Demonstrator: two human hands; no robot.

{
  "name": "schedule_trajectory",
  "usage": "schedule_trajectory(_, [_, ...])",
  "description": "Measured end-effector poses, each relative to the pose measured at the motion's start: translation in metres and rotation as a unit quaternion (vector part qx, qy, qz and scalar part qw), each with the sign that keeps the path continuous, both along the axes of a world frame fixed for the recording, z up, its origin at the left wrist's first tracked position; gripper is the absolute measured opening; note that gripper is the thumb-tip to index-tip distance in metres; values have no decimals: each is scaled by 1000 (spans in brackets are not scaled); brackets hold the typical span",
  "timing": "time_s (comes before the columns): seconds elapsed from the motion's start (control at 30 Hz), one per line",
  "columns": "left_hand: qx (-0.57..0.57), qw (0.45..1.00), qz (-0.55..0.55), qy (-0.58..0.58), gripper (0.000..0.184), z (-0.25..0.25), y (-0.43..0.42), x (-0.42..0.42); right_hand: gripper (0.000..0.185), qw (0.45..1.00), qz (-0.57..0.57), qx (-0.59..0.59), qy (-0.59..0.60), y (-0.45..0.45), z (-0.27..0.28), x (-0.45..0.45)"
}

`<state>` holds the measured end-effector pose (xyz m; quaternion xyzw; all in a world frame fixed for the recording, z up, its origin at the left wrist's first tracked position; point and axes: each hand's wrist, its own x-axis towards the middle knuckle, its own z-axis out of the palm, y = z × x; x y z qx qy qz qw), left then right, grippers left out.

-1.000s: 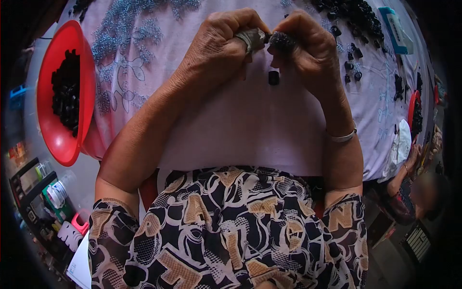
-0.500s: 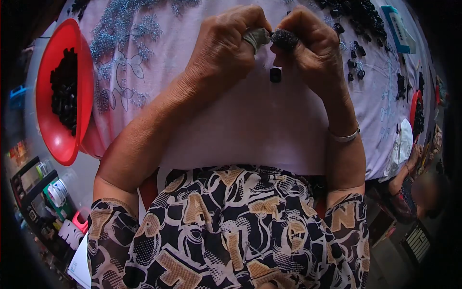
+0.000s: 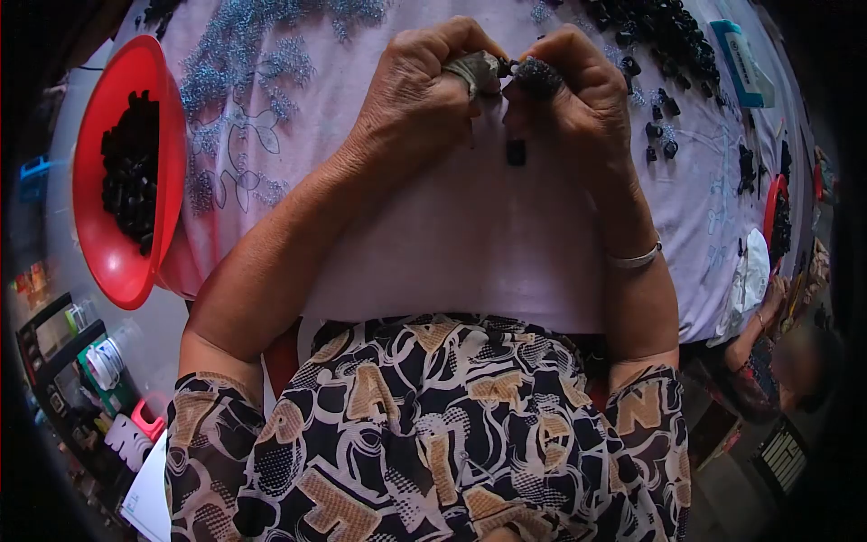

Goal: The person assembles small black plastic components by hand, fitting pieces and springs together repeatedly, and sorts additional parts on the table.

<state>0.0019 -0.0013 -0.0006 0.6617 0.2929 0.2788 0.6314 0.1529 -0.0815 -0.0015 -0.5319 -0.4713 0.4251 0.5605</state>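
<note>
My left hand (image 3: 429, 86) is closed in a pinch on a small dark piece (image 3: 504, 67) at the top centre, with a pale wrap (image 3: 474, 70) around one finger. Close beside it, my right hand (image 3: 578, 95) is also pinched, its fingertips almost touching those of the left. A dark, rough-textured covering (image 3: 538, 79) shows on a right finger or thumb. What the right fingertips grip is too small to name. One black block (image 3: 516, 153) lies on the pink cloth (image 3: 452, 235) just below both hands.
A red bowl (image 3: 122, 269) of black pieces stands at the left. Blue wire-like bits (image 3: 239, 72) lie upper left. Black pieces (image 3: 664, 41) and a blue-and-white box (image 3: 742, 65) are upper right. Another person (image 3: 763, 361) sits at the lower right.
Both hands have dipped slightly since half a second ago, still pinched close together. A small dark piece now shows more clearly between the fingertips. The view has shifted a little.
</note>
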Motion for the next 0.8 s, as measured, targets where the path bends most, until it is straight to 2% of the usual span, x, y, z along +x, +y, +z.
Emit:
schedule_trajectory(0.17, [-70,996,-9,-51,17,0,0,-1,6,1000,2,11,24,1,-3,1])
schedule_trajectory(0.3, [-66,996,5,-55,16,-2,-2,1,6,1000,-6,-10,-1,0,-2,1])
schedule_trajectory(0.57, [51,999,-5,-15,12,-3,1,-1,4,997,28,7,-78,0,-3,5])
schedule_trajectory(0.7, [-6,1000,-28,14,13,1,2,-3,4,995,52,23,-80,0,-4,9])
schedule_trajectory(0.77, [81,996,-25,-5,14,-5,4,-2,6,996,54,7,-66,-1,-5,10])
schedule_trajectory(0.8, [80,996,-25,-5,14,-4,2,-2,6,996,54,6,-65,-1,-7,10])
